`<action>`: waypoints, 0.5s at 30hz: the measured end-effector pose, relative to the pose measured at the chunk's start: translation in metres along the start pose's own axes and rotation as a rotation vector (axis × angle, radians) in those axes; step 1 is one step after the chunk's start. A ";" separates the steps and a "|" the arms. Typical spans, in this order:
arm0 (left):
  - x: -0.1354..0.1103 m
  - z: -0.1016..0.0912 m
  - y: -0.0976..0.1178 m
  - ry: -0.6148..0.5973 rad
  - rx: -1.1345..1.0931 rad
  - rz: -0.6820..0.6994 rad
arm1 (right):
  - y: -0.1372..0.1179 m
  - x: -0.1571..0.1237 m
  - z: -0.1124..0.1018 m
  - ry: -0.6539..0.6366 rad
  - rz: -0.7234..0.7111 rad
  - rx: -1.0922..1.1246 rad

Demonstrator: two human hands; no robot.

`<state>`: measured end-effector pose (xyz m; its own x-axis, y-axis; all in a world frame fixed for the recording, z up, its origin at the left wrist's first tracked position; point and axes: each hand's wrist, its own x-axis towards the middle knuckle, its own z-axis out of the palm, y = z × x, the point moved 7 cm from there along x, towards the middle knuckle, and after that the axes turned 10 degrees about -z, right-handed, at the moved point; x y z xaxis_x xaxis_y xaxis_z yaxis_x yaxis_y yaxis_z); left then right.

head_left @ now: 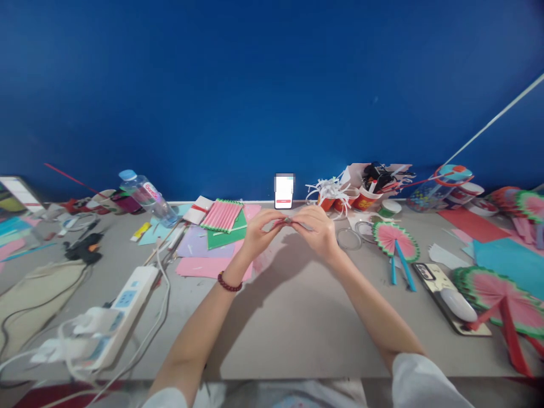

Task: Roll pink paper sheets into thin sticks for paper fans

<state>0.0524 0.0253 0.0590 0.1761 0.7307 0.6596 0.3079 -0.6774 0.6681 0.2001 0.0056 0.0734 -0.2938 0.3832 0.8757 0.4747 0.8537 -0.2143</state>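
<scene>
My left hand and my right hand meet in front of me, raised above the table. Fingers and thumbs of both are pinched on a small folded piece of pink and green paper; most of it is hidden by the fingertips. To the left of my left hand lies a pleated pink paper with green edges, on a green sheet. Close behind the hands, a phone with a lit screen stands upright against the blue wall.
On the left are a power strip with cables, a glue gun and a tilted bottle. To the right lie paper fans, a phone with a white mouse on it, and cups of tools.
</scene>
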 end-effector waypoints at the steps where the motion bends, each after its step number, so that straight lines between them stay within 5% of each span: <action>1: 0.000 -0.001 0.003 0.007 0.008 0.020 | -0.002 0.000 0.000 -0.008 -0.016 -0.024; 6: 0.001 -0.004 0.010 0.040 0.001 0.066 | -0.012 0.003 0.000 -0.012 -0.093 -0.057; 15: 0.002 -0.006 0.013 0.039 0.020 0.088 | -0.007 -0.002 0.001 0.018 -0.011 -0.018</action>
<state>0.0514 0.0173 0.0705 0.1664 0.6641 0.7289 0.3114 -0.7367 0.6002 0.1965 -0.0010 0.0730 -0.2844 0.3678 0.8854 0.4867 0.8510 -0.1972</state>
